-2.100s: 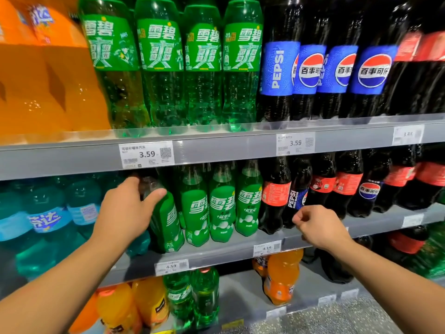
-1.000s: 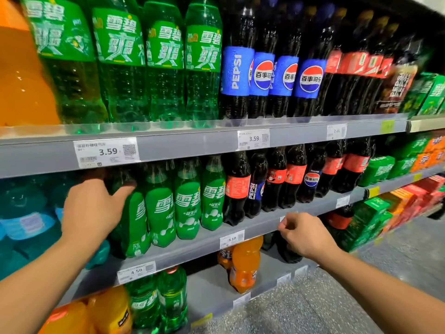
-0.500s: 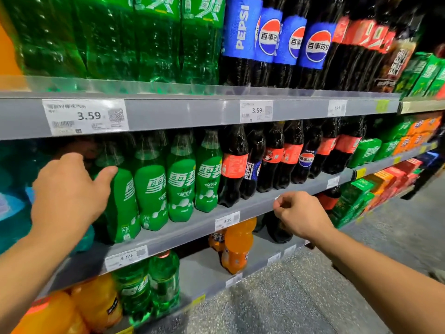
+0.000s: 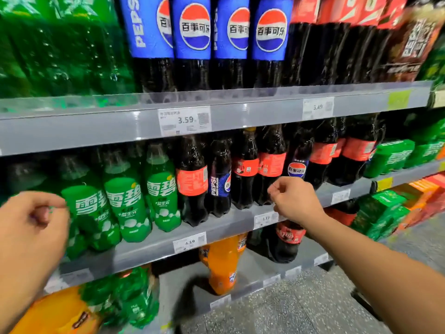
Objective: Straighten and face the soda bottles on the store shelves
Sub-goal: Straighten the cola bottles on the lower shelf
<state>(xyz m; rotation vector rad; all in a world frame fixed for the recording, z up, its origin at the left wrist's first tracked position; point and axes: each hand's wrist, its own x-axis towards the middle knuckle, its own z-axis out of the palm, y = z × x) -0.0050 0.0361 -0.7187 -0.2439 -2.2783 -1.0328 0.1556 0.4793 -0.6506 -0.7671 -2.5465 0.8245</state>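
So the left hand point(image 4: 33, 225), lower left, is curled up empty beside the green Sprite bottles point(image 4: 125, 203); right hand point(image 4: 296, 201), mid-frame, makes a loose empty fist before the cola bottles point(image 4: 271, 165).

Fig.: L hand point(image 4: 36, 218) and R hand point(image 4: 296, 201), both bare, each w/ its forearm bare from wrist to frame edge. L forearm point(image 4: 21, 280) is cut off at the lower-left corner and R forearm point(image 4: 375, 268) at the lower-right, so anything worn further up the arms lies out of view. L hand is smeared by motion blur, w/ only a thumbnail point(image 4: 43, 214) reading as a distinct patch; R hand is sharper, knuckle ridges visible, and both forearms look broad toward the frame edges, i.e. wide-angle stretch.
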